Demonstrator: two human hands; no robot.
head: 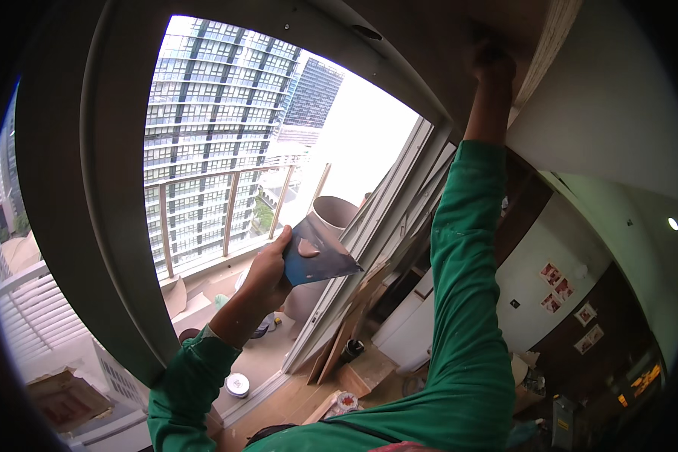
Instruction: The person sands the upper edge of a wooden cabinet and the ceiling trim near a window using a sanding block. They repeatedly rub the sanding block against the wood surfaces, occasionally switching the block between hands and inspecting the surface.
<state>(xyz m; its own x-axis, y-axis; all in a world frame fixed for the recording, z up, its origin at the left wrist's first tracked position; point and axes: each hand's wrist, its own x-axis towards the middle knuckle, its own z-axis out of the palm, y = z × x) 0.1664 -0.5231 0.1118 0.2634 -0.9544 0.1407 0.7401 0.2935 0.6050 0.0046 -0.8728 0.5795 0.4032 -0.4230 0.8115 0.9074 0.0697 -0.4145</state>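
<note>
My left hand (268, 268) grips a wide, flat triangular blade, maybe a putty spreader (322, 251), thumb on its face. A lump of pinkish-brown paste (308, 248) sits on the blade. Overhead, my right hand (494, 62) is raised against a dark brown panel (429, 34) beside the window frame. Its fingers are in deep shadow, so whether they hold anything cannot be told. Both arms wear green sleeves.
An open sliding door track (367, 226) leads to a balcony with a metal railing (231, 209). A large round pot (334, 212) stands outside. Boards (339, 333) lean by the door frame. A white round lid (237, 385) and a black cup (352, 349) are on the floor below.
</note>
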